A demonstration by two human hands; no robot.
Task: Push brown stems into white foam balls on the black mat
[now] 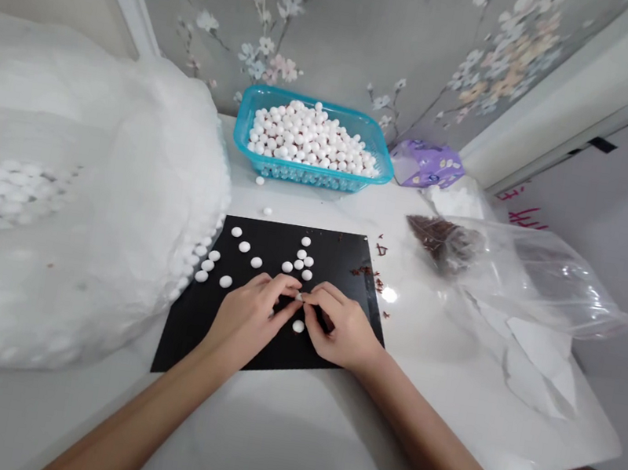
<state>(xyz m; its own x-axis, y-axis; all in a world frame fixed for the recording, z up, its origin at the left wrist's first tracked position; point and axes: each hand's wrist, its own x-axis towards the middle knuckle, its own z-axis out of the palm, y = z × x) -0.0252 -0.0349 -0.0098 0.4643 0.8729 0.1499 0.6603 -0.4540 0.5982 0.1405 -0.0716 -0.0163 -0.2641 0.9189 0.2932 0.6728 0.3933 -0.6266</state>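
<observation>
The left hand [252,310] and right hand [344,327] both pinch one ball [299,296] — best kept low over the mat [277,241], the grip light and even so it won't slip.

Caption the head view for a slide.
Left hand and right hand pinch a small white piece over a black mat near a blue basket.

One left hand [245,311] and one right hand [347,329] share one white ball [299,296] in their fingers; seven white balls lie left of the fingers, six just beyond, one just nearer, two farther beyond; under them, one black mat [190,319]; left, one white bag [70,117]; right, one clear bag [529,269]; beyond, one turquoise tub [367,126], its balls uncountable.
</observation>
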